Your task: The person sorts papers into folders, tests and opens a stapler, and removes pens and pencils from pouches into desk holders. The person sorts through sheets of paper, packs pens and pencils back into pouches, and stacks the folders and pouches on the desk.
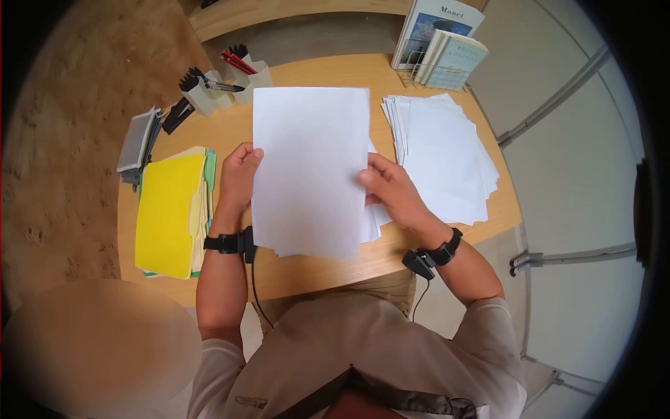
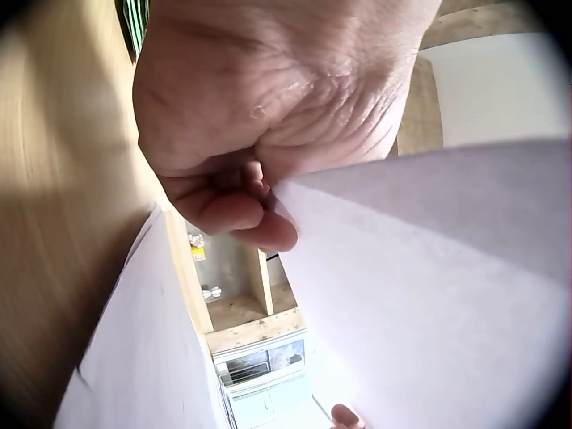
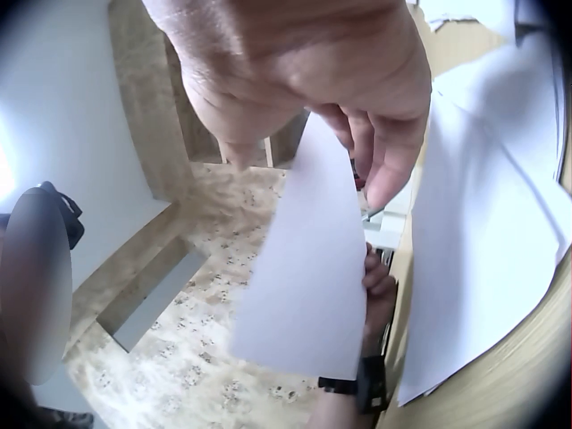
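Observation:
A blank white sheet of paper [image 1: 310, 160] is held up in front of the body, over the middle of the desk. My left hand [image 1: 239, 171] pinches its left edge, thumb at the border and the other fingers curled. On the opposite edge my right hand [image 1: 394, 188] grips it, thumb on the near face and fingers behind. The right wrist view shows the raised sheet [image 3: 304, 259] standing apart from the desk. Below it lie more white papers [image 2: 147, 340], mostly hidden by the sheet in the head view.
A fanned pile of white papers [image 1: 443, 160] lies to the right. Yellow and green folders [image 1: 166, 216] are at left, with dark notebooks [image 1: 139, 143] behind. Pen holders [image 1: 202, 98] stand at the back left, and a wire rack [image 1: 408, 70] with books at the back right.

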